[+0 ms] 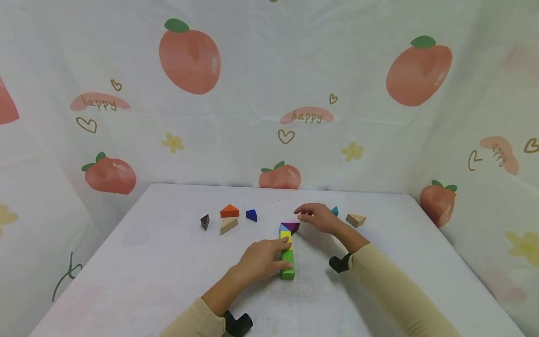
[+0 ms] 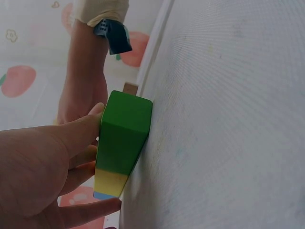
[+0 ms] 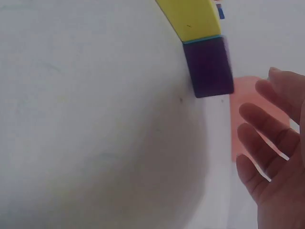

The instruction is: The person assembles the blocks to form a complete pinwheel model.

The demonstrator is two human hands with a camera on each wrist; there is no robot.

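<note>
A row of blocks runs away from me on the white table. Nearest is a green block (image 1: 288, 274), then a yellow block (image 1: 285, 234), a light blue triangle (image 1: 284, 228) and a purple triangular block (image 1: 292, 226) at the far end. My left hand (image 1: 262, 259) lies along the row's left side, with its thumb on the green block and a finger reaching over the yellow one. Just beyond the purple block, my right hand (image 1: 319, 217) hovers with relaxed, spread fingers, holding nothing. The right wrist view shows a gap between those fingers (image 3: 262, 119) and the purple block (image 3: 209, 67).
Loose blocks lie at the back left: an orange triangle (image 1: 229, 211), a wooden piece (image 1: 229, 225), a dark blue piece (image 1: 251, 215) and a dark grey one (image 1: 205, 222). Behind my right hand are a blue piece (image 1: 334, 211), partly hidden, and a wooden triangle (image 1: 356, 220).
</note>
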